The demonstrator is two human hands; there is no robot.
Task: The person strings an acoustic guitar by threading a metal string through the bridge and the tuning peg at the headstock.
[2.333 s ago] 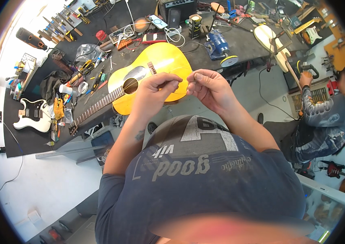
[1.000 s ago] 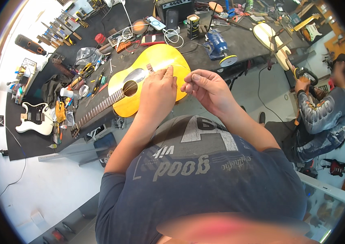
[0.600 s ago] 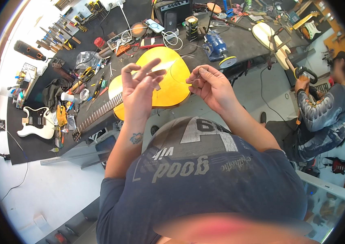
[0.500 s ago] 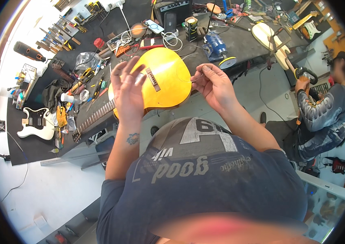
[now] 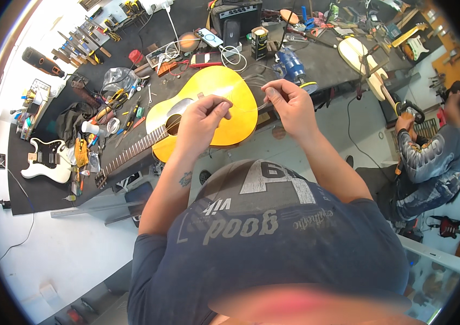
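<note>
A yellow acoustic guitar (image 5: 235, 127) lies face up on the bench, its neck (image 5: 131, 154) pointing to the lower left. Over its top hovers my left hand (image 5: 200, 125), thumb and fingers pinched together; it hides the bridge. My right hand (image 5: 292, 108) is raised just beyond the body's right edge, also in a pinch. A thin guitar string (image 5: 245, 110) shows faintly between the two hands, above the yellow top. Its ends at my fingertips are too fine to make out clearly.
Behind the guitar are a phone (image 5: 209, 37), white cables and a blue bench grinder (image 5: 292, 65). Pliers and tools crowd the left side near a white electric guitar body (image 5: 48, 161). At right, a person (image 5: 436, 146) works on another pale guitar body (image 5: 355, 53).
My left hand has closed from spread, blurred fingers into a pinch and moved right over the bridge. The soundhole has come into view. My right hand has shifted slightly right.
</note>
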